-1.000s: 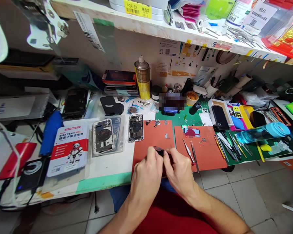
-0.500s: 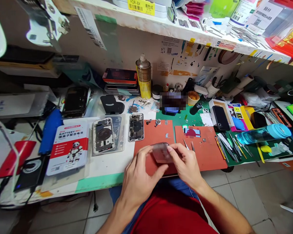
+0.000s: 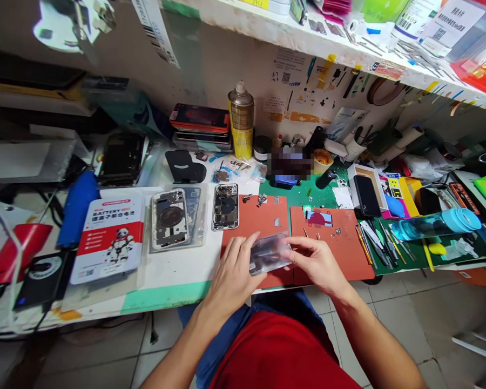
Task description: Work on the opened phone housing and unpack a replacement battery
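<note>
Between my two hands is a shiny, grey, see-through pouch (image 3: 269, 253), tilted over the orange-brown mat (image 3: 259, 220). My left hand (image 3: 237, 265) grips its left side, fingers behind and thumb along the lower edge. My right hand (image 3: 311, 258) pinches its right end between thumb and fingers. What lies inside the pouch is too blurred to make out. Beyond my left hand, an opened phone (image 3: 225, 207) shows its inner parts. A phone housing (image 3: 169, 219) rests on a clear tray to its left. Small metal parts (image 3: 262, 200) lie on the mat's far edge.
At left stands a battery box (image 3: 109, 237) beside a blue-handled tool (image 3: 81, 202). A spray can (image 3: 242, 121) rises at the back. Tweezers and screwdrivers (image 3: 383, 243) lie at right, near a blue bottle (image 3: 437, 223). A loaded shelf (image 3: 275, 38) overhangs the bench.
The pouch has been turned so that more of its broad face shows. My left fingers have spread along its side, and my right hand has shifted slightly right. The camera view has moved a little.
</note>
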Motion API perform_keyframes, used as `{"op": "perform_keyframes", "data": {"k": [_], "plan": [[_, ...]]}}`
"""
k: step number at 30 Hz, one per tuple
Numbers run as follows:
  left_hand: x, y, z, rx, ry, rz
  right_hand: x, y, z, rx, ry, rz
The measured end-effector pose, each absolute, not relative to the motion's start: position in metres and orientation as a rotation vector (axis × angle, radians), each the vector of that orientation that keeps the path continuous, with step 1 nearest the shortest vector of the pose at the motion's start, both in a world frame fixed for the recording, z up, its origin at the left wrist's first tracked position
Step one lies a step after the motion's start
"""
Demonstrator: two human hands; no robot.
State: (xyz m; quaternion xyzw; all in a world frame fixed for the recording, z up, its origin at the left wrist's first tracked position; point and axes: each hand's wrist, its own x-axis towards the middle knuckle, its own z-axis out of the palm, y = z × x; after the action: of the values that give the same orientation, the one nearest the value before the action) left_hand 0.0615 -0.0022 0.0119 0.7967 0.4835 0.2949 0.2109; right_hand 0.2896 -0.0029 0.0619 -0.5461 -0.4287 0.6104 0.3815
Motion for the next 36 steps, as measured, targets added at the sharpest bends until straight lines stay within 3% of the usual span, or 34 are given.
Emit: {"op": "perform_keyframes", "data": {"k": [7,16,23,31,36], "plan": [[0.065,-0.007,0.017,2.427,1.232,0.748,0.301,0.010,0.054,-1.359,-1.218,1.904],[0.024,-0.008,0.012,2.525,1.520,0.453,0.336,0.002,0.052,-1.470,-1.035,1.708],[-0.023,-0.027,0.010,1.824,1.714,0.594,0.327,0.002,0.041,-1.549,-1.137,1.592],[0.008,-0.036,0.036,1.526,1.860,0.673,0.279,0.011,0.043,-1.647,-1.380,1.275],[0.028,-0.040,0.038,1.597,1.761,0.777,0.248,-0.006,0.054,-1.338,-1.157,1.699]]}}
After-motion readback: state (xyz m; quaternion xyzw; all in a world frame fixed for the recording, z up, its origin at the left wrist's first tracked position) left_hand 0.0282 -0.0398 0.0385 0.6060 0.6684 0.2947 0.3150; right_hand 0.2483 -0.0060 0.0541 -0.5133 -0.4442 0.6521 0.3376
